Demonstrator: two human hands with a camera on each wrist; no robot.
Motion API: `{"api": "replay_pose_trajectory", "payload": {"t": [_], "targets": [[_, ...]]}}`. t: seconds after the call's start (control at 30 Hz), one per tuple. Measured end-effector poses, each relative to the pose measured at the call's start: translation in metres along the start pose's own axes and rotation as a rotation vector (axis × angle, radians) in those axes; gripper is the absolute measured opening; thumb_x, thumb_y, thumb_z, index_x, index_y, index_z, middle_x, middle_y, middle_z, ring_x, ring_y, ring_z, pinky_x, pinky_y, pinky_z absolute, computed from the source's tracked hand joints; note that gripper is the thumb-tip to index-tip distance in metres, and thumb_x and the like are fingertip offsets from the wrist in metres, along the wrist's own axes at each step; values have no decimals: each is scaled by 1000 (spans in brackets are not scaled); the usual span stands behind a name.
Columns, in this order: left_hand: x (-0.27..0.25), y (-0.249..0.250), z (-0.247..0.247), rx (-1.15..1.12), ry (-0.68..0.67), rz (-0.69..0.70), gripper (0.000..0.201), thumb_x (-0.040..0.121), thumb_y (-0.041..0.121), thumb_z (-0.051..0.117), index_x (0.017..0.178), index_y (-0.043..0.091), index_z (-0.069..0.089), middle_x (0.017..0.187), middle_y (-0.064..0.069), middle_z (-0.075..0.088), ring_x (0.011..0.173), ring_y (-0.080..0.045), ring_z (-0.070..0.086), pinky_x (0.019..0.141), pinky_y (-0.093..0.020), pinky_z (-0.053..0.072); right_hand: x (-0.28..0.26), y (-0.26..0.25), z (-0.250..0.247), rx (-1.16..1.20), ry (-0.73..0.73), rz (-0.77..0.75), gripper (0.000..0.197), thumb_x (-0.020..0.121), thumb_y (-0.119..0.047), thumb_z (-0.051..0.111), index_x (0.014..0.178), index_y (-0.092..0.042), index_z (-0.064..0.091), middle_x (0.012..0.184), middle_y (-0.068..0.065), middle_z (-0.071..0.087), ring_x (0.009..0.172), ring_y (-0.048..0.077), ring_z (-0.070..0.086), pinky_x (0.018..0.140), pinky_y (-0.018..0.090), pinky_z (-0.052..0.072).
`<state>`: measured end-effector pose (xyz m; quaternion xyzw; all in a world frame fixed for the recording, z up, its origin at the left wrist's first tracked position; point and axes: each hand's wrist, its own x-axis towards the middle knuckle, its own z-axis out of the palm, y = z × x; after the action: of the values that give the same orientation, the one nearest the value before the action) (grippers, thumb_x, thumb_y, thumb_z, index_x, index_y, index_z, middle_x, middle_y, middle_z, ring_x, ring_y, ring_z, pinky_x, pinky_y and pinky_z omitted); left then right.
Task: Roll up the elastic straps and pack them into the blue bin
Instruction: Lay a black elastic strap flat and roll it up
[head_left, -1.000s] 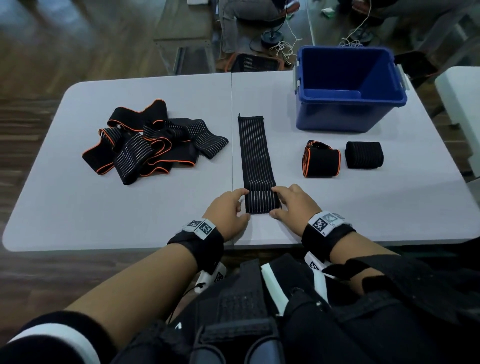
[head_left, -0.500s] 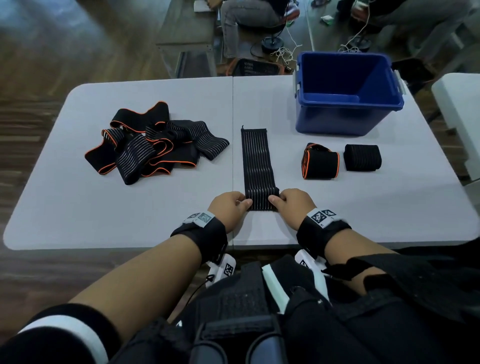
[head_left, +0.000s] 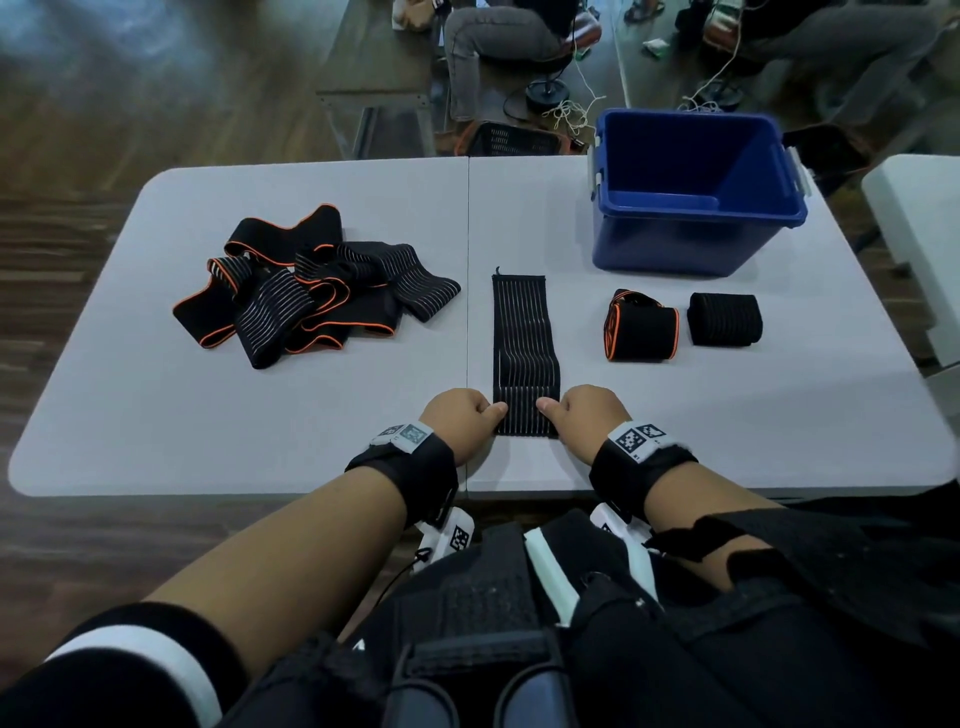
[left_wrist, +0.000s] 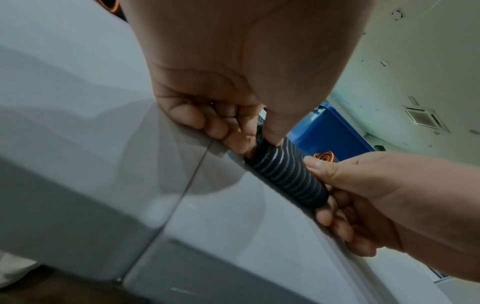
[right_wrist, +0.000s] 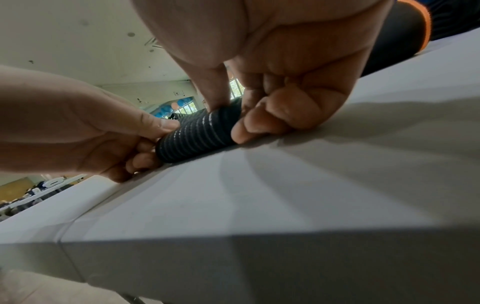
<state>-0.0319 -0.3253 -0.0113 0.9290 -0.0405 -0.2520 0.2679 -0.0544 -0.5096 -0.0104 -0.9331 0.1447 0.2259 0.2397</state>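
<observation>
A black striped elastic strap (head_left: 523, 343) lies flat down the table's middle, its near end curled into a small roll (left_wrist: 288, 176) (right_wrist: 197, 133). My left hand (head_left: 465, 421) pinches the roll's left end between thumb and curled fingers. At the right end, my right hand (head_left: 584, 418) pinches it the same way. Two finished rolls stand right of the strap: one orange-edged (head_left: 641, 327), one plain black (head_left: 724, 319). The blue bin (head_left: 696, 228) sits empty at the back right.
A tangled pile of black and orange-edged straps (head_left: 306, 286) lies on the left half of the grey table (head_left: 156, 415). A seam runs down the table's middle. People sit on chairs beyond the far edge. A white table (head_left: 919, 223) stands at the right.
Both hands have turned the strap's near end over into a small roll. The flat part has been drawn shorter toward me.
</observation>
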Motion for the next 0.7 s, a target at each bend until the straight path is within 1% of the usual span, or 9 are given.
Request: {"api": "replay_pose_trajectory", "payload": {"t": [0.07, 0.1, 0.17, 0.2, 0.3, 0.43, 0.53, 0.63, 0.7], "targets": [[-1, 0, 1, -4, 29, 6, 36, 99, 45, 53, 88, 13, 66, 86, -5, 70, 83, -23, 64, 73, -33, 46, -3, -1, 2, -9, 38, -7, 42, 98, -49, 48, 82, -11, 55, 79, 5, 59, 79, 28, 59, 65, 32, 40], [-2, -1, 3, -11, 56, 14, 33, 98, 45, 55, 88, 15, 65, 85, -3, 70, 83, -22, 63, 72, -32, 46, -5, 0, 2, 12, 68, -18, 36, 98, -46, 52, 93, -11, 55, 88, 6, 61, 84, 28, 60, 68, 33, 43], [-4, -4, 5, -77, 128, 34, 24, 94, 42, 62, 94, 18, 64, 84, 1, 69, 82, -18, 63, 72, -31, 47, -9, 1, 2, 92, 136, -58, 35, 95, -40, 58, 114, -11, 51, 103, 4, 62, 94, 28, 61, 77, 36, 48], [-6, -4, 5, -122, 163, 45, 22, 93, 40, 65, 100, 20, 63, 85, 3, 68, 83, -16, 63, 74, -30, 48, -10, 2, 2, 130, 160, -84, 37, 94, -38, 60, 118, -12, 49, 106, 4, 63, 96, 26, 61, 80, 36, 50], [-9, -3, 6, -208, 225, 74, 27, 89, 35, 70, 111, 23, 59, 91, 7, 67, 85, -13, 62, 80, -30, 50, -13, 4, 2, 212, 179, -142, 34, 93, -32, 63, 119, -18, 47, 105, 2, 62, 95, 22, 61, 82, 35, 50], [-11, 1, 5, -290, 241, 104, 26, 89, 25, 71, 111, 25, 58, 86, 9, 65, 77, -13, 63, 79, -29, 51, -16, 7, 2, 251, 167, -200, 31, 94, -27, 62, 120, -20, 46, 106, 2, 62, 93, 20, 62, 85, 36, 51], [-12, -1, 2, -272, 217, 139, 24, 90, 24, 70, 111, 26, 58, 86, 10, 65, 78, -14, 66, 78, -29, 53, -16, 8, 0, 201, 179, -240, 27, 94, -26, 62, 117, -22, 50, 100, 1, 64, 88, 19, 63, 84, 38, 53], [-12, -2, 0, -169, 194, 184, 23, 93, 27, 66, 116, 23, 61, 93, 6, 67, 87, -16, 67, 84, -31, 53, -13, 8, 0, 137, 187, -246, 29, 95, -29, 60, 122, -20, 55, 110, 5, 64, 96, 22, 61, 89, 38, 51], [-9, -3, 0, -66, 178, 208, 25, 97, 26, 60, 121, 19, 63, 105, 0, 68, 96, -20, 65, 89, -31, 50, -12, 9, 1, 72, 163, -246, 34, 97, -33, 56, 127, -17, 58, 120, 9, 59, 106, 25, 59, 95, 37, 47]]}}
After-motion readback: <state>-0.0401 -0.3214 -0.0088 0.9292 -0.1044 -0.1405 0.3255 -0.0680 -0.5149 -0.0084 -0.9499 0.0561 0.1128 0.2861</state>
